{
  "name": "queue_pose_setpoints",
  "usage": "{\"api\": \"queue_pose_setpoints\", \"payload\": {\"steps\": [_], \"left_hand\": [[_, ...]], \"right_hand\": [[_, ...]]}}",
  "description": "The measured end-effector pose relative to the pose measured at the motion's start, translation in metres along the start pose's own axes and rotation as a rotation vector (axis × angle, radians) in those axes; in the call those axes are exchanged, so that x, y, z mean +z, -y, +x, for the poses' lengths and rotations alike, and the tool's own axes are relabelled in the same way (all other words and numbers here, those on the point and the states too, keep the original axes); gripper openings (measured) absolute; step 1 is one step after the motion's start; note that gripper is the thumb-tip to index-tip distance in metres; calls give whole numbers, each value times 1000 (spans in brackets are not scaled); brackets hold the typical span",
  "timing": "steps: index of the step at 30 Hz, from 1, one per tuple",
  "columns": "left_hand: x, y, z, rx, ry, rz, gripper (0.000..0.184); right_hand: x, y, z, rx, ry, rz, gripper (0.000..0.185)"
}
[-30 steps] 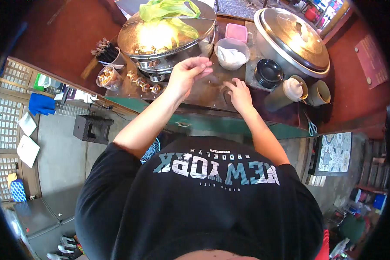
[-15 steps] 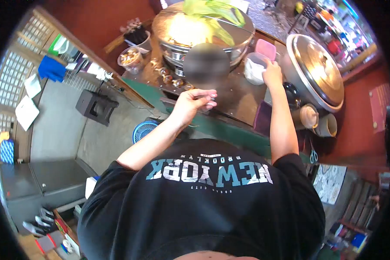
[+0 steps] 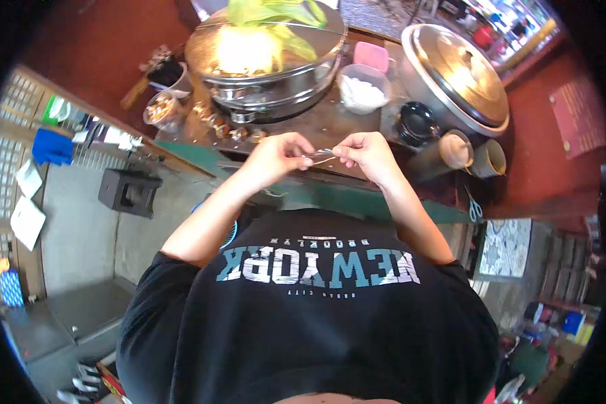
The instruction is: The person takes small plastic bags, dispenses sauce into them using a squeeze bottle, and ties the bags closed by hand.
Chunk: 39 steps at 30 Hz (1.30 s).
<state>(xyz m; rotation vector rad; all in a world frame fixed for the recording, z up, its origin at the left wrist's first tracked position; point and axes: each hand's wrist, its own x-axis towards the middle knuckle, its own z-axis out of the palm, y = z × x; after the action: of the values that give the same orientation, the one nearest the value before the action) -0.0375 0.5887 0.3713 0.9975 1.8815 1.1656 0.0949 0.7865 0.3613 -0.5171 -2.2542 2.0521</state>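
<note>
Close together above the counter's front edge, my left hand [image 3: 276,159] and my right hand [image 3: 368,153] pinch a thin, clear, plastic-like piece [image 3: 323,155] stretched between their fingertips. Its exact kind is too small to tell. Beyond my right hand is a clear tub [image 3: 363,92] with white contents, beside a pink lid [image 3: 372,56]. Small shiny wrapped pieces [image 3: 239,134] lie in a row on the counter behind my left hand. Similar-looking bits fill a clear cup [image 3: 163,110] at the left.
A large steel pot [image 3: 276,97] with green leaves [image 3: 276,19] on top stands behind. At right are a lidded pot [image 3: 461,75], black bowls [image 3: 417,125], a bamboo-like container [image 3: 455,150], another container [image 3: 490,160] and scissors [image 3: 475,206]. A dark stool [image 3: 128,191] stands at left.
My right hand went to the white contents of the tub and has come back beside my left hand. Both now hold the clear piece between them. The camera view has also shifted.
</note>
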Motion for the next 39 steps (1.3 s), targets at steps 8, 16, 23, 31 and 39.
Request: {"api": "queue_pose_setpoints", "payload": {"steps": [8, 16, 23, 31, 39], "left_hand": [[-34, 12, 17, -61, 313, 345, 17], [-2, 20, 57, -22, -29, -530, 15], [73, -5, 75, -250, -328, -1402, 15], [68, -10, 74, -17, -20, -1056, 15], [72, -35, 64, 91, -132, -685, 13]], "right_hand": [[-36, -57, -64, 65, -227, 165, 12], [-8, -87, -85, 44, -226, 114, 13], [-8, -93, -90, -17, -373, -4, 13], [-99, -87, -101, -389, -1440, -381, 76], [-110, -114, -50, -429, -1240, -190, 103]]}}
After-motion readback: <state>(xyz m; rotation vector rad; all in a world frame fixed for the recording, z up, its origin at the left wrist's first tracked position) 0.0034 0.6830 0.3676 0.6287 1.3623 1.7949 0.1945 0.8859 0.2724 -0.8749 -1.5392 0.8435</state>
